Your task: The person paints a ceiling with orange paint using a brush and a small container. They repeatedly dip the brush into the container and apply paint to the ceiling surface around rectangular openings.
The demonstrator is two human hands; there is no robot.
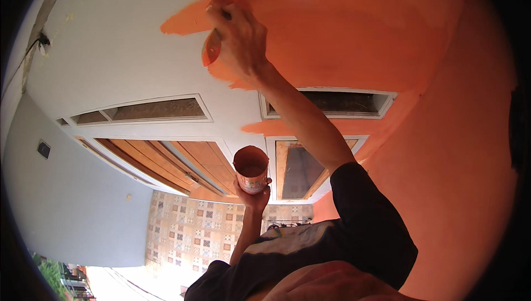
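My right hand (243, 41) is raised high, fingers wrapped round a paintbrush (212, 46) stained orange. Its head is pressed on the wall (110, 35), at the ragged border between white surface and orange paint (332, 35); the bristles are partly hidden behind my fingers and blurred. Lower down, my left hand (249, 197) grips an upright cylindrical paint can (253, 182), open at the top, with orange paint on its rim and inside.
Two narrow vent windows (149, 109) sit below the paint, above a wooden door (144, 163) and a framed window (298, 174). An orange side wall (442, 201) is at right, a pale wall (72, 201) with a cable (25, 63) at left, patterned tiles (177, 229) below.
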